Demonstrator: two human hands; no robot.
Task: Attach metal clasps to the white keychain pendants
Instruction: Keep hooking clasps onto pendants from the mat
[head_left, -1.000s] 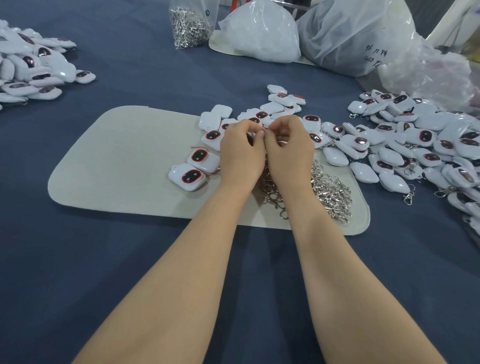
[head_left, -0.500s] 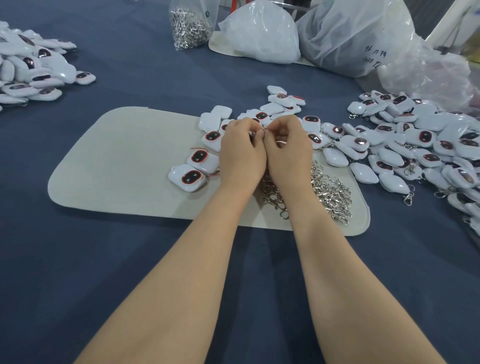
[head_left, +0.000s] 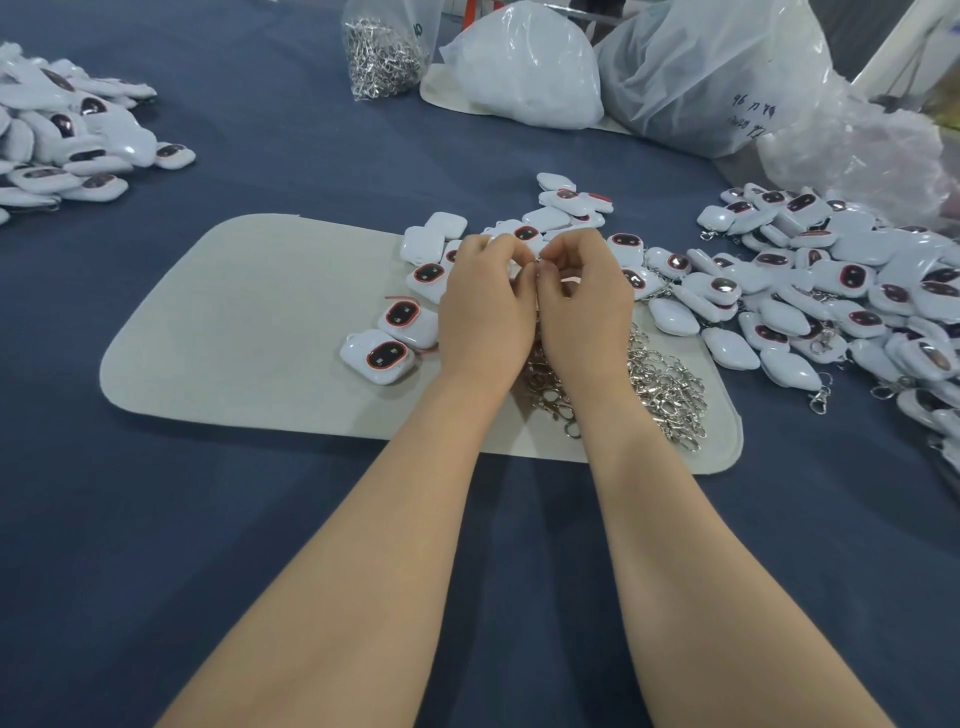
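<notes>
Blue table (head_left: 260, 545), grey felt mat (head_left: 234, 322) at centre. Left hand (head_left: 483, 312): fingers curled, pinching pendant (head_left: 513, 270). Right hand (head_left: 587, 306): fingers pinching clasp (head_left: 538, 264); both items mostly hidden. Spare clasps (head_left: 660, 379) under right wrist. Advice: steady pendant, thread ring fully through, check closure.

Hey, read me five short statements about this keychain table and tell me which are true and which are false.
1. The left hand and right hand meet fingertip to fingertip over the grey mat. True.
2. Loose metal clasps are heaped on the mat by the right wrist. True.
3. The tablecloth is red. False: it is dark blue.
4. The clear bag of clasps sits on the mat. False: it stands beyond the mat, farther back.
5. All pendants lie on the mat. False: a left pile and a right pile lie on the cloth.
</notes>
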